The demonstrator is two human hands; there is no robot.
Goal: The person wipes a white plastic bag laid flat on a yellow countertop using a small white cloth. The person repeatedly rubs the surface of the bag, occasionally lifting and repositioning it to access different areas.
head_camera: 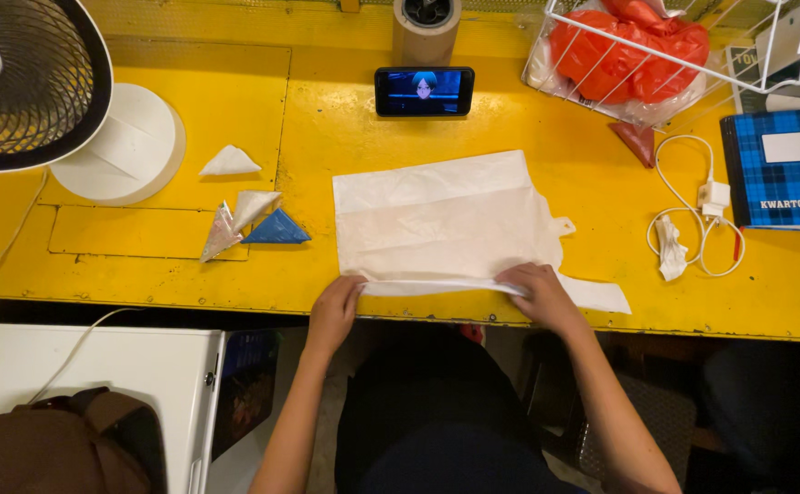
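You've got the white bag [441, 220] lying flat on the yellow bench [555, 137], just in front of the phone [424, 91], and its near edge is doubled over into a narrow strip along the bench's front lip. That reads as an early fold: one lengthwise turn made, the bag otherwise wide and flat, its handles poking out to the right. Off to your left, three little triangles [245, 215] sit finished, one white, one silvery-white, one blue, so there's plenty of folding left before this bag looks like them. Your left hand [334, 311] is at the strip's left end, fingers curled down onto it; whether you're pinching the plastic or only pressing it I can't tell from above. Your right hand [539, 295] is at the strip's right end, fingers bent and spread a little, laid flat on the fold, pressing rather than gripping as far as I can see. More bags, red ones, wait in the wire basket [565, 46] at the back right.
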